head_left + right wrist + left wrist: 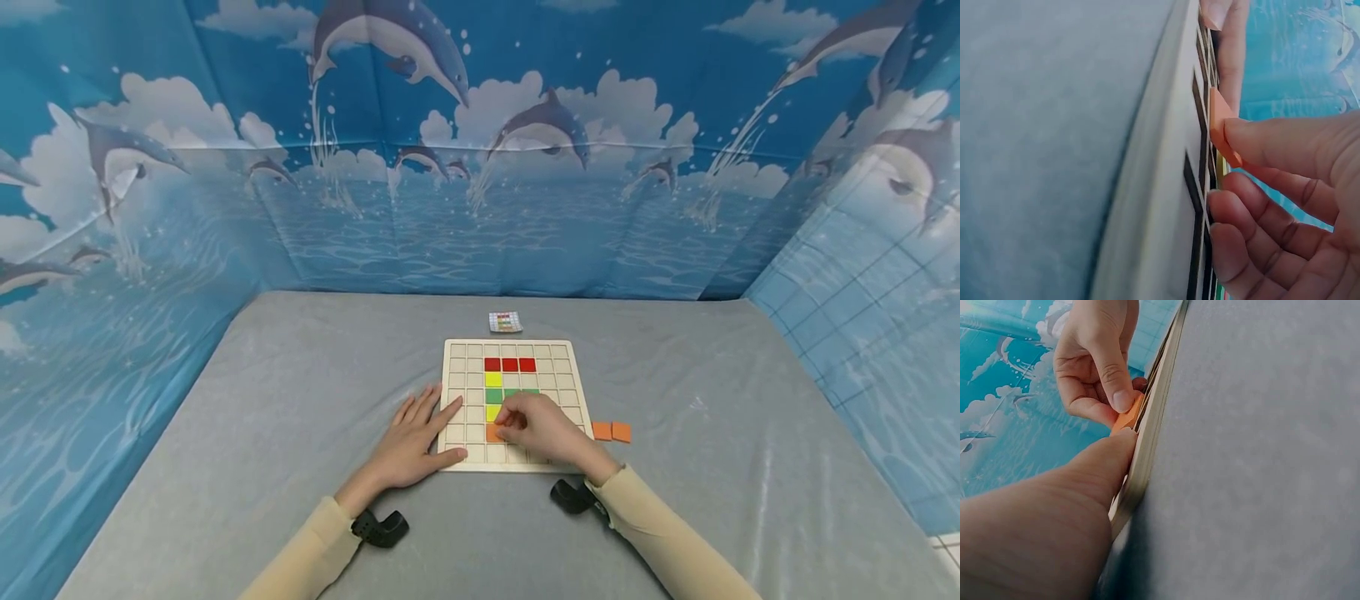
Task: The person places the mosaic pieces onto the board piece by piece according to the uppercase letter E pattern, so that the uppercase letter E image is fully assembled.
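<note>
A pale wooden grid board (pixel 459 457) lies on the grey-covered table. My left hand (pixel 408 442) rests on its left edge with fingers spread. Over the lower middle squares, my right hand (pixel 542 429) pinches an orange square tile (pixel 1219 122) between thumb and fingers. The tile sits tilted at the grid in the right wrist view. Set in the board above it are three red tiles (pixel 510 365), a yellow tile (pixel 492 380), a row of green tiles (pixel 493 397) partly hidden by my right hand, and another yellow tile (pixel 492 413).
Two more orange tiles (pixel 621 432) lie on the table just right of the board. Behind the board is a small card (pixel 505 322) printed with a coloured grid pattern. A blue dolphin-print curtain (pixel 480 233) encloses the back and sides of the table.
</note>
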A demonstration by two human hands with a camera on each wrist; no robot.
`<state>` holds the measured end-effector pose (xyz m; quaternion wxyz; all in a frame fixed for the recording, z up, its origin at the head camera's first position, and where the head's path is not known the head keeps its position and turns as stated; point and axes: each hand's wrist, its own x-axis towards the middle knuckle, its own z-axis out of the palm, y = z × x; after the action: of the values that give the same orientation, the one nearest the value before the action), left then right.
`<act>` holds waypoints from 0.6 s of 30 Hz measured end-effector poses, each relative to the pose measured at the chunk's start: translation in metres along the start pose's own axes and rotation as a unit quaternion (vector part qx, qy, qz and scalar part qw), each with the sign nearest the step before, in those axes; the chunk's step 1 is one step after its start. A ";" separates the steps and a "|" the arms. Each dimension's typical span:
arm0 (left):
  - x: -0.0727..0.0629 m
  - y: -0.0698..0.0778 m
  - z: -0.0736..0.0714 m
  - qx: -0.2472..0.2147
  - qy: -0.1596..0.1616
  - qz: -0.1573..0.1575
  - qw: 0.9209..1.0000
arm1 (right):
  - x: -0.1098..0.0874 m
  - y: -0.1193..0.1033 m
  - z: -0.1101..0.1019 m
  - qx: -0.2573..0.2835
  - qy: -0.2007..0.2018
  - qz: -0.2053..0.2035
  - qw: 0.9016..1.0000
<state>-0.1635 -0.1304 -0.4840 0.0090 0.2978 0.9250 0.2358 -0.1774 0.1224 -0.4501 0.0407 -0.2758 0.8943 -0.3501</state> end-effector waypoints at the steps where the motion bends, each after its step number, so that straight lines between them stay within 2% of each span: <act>1: 0.000 0.000 0.000 0.001 0.000 0.000 1.000 | 0.000 -0.001 0.000 -0.010 0.001 -0.001 1.000; 7: 0.000 -0.002 0.001 0.003 -0.003 -0.006 1.000 | 0.000 -0.005 0.000 -0.048 0.005 -0.009 0.999; 14: -0.002 -0.001 0.000 0.003 0.003 0.001 1.000 | 0.000 -0.006 0.000 -0.043 -0.005 -0.002 0.999; 18: -0.002 0.000 0.000 0.001 -0.005 -0.003 1.000 | -0.003 -0.003 -0.004 -0.033 -0.019 -0.003 0.999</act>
<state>-0.1623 -0.1314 -0.4843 0.0137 0.2959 0.9262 0.2332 -0.1747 0.1245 -0.4452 0.0480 -0.2861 0.9038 -0.3146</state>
